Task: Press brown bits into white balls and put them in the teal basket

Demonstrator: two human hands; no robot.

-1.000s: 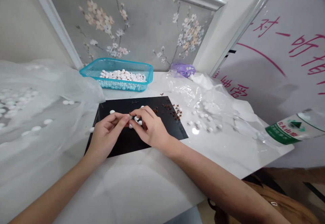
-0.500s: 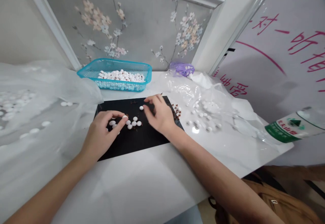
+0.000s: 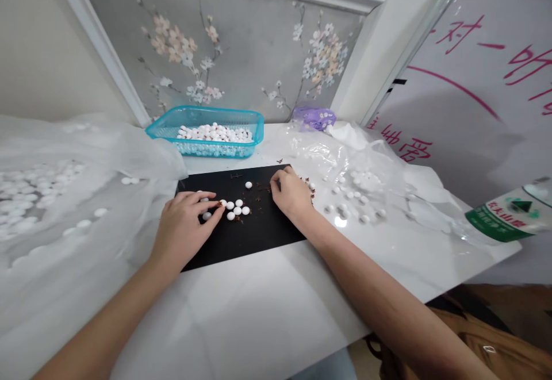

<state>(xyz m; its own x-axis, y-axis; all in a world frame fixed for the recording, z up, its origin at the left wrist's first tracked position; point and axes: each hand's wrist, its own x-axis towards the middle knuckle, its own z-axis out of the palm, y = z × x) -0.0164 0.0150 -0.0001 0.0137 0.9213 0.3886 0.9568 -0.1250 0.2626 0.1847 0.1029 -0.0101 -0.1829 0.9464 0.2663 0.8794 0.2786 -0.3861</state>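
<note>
"Where's the left hand (image 3: pixel 183 230)?"

"On the black mat (image 3: pixel 241 248), fingers loosely spread, pinching nothing. Its index fingertip (image 3: pixel 219 203) is just beside a small cluster of white beads (image 3: pixel 233 210)."

"And the right hand (image 3: pixel 291 193)?"

"Fingers bunched, tips down on the mat among brown bits (image 3: pixel 261 187). I can't tell whether they're pinching any."

"Any more beads?"

"Yes, a heap in the blue basket (image 3: pixel 215 150), at the back of the bench (image 3: pixel 241 322)."
</note>
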